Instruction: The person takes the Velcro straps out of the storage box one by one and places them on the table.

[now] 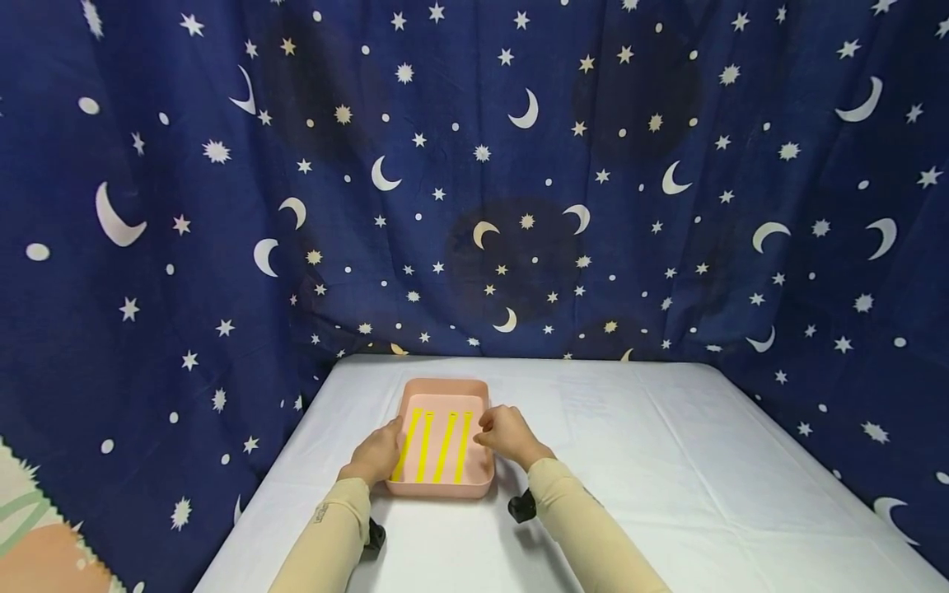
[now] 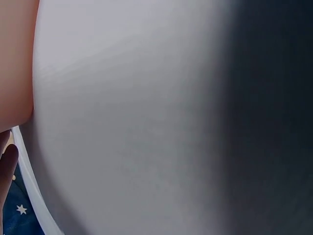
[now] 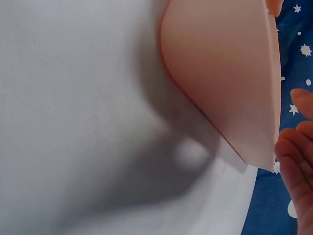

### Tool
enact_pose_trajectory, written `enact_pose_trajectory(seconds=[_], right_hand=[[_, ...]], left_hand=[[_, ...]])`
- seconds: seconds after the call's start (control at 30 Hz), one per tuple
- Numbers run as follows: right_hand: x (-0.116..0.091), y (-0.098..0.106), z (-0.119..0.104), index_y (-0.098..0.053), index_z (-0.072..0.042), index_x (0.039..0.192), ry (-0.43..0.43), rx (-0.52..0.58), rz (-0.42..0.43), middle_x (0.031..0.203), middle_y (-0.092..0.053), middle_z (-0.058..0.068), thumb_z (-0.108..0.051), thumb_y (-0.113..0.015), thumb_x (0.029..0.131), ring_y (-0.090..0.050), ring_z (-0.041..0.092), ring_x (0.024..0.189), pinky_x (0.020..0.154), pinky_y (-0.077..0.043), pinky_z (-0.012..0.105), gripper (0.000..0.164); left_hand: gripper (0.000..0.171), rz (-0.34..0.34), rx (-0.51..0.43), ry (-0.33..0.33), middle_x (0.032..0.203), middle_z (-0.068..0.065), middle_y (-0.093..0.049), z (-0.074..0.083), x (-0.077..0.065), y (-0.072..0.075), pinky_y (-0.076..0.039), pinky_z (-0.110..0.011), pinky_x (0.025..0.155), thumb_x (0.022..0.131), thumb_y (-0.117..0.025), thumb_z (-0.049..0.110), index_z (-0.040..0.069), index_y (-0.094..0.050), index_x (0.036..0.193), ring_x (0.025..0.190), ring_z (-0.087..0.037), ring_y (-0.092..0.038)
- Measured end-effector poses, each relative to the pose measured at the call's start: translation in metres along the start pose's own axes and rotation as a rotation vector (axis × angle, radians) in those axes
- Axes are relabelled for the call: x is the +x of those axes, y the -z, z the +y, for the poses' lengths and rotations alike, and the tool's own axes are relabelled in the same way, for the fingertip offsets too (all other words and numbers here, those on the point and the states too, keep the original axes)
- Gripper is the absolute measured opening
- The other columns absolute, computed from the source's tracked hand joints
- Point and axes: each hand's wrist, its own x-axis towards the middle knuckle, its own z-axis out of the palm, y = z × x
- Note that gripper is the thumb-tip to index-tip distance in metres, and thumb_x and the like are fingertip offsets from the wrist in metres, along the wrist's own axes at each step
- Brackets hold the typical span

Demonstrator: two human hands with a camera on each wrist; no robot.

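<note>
Sleeves (image 1: 323,534) foremost, your left hand (image 1: 376,453) grips the pink tray (image 1: 440,491); lengthwise yellow strips (image 1: 446,447) lie left of your empty, loose-fingered right hand (image 1: 513,435).

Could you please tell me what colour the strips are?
The strips are yellow, clearest in the head view.

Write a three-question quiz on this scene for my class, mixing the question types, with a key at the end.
1. How many yellow strips lie in the pink tray?
2. True or false: the strips are stacked in one crossed pile.
3. Which side of the tray is the left grip at?
A) The right side
B) The left side
C) The far side

Key:
1. Four.
2. False; they lie apart, side by side.
3. B.
</note>
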Motion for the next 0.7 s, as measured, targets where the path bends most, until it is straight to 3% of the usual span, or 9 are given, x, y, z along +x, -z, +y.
enact_pose_trajectory(seconds=[0.47, 0.7], right_hand=[[0.001, -0.006, -0.006, -0.075, 0.006, 0.093, -0.001, -0.065, 0.04, 0.079, -0.073, 0.009, -0.008, -0.084, 0.076, -0.064, 0.017, 0.072, 0.066, -0.059, 0.03, 0.024], [0.001, -0.008, -0.012, -0.075, 0.006, 0.093, -0.048, -0.081, 0.036, 0.085, -0.074, 0.012, -0.008, -0.083, 0.078, -0.065, 0.019, 0.074, 0.069, -0.06, 0.032, 0.022]], left_hand=[[0.047, -0.008, -0.001, 0.007, 0.155, -0.019, -0.044, 0.0, -0.001, -0.001, -0.036, -0.052, 0.12, 0.107, -0.041, 0.01, 0.0, -0.038, 0.152, 0.143, -0.037, -0.043], [0.046, -0.006, -0.001, 0.016, 0.155, -0.018, -0.044, 0.001, 0.0, 0.0, -0.036, -0.052, 0.12, 0.107, -0.04, 0.01, 0.0, -0.039, 0.152, 0.143, -0.037, -0.043]])
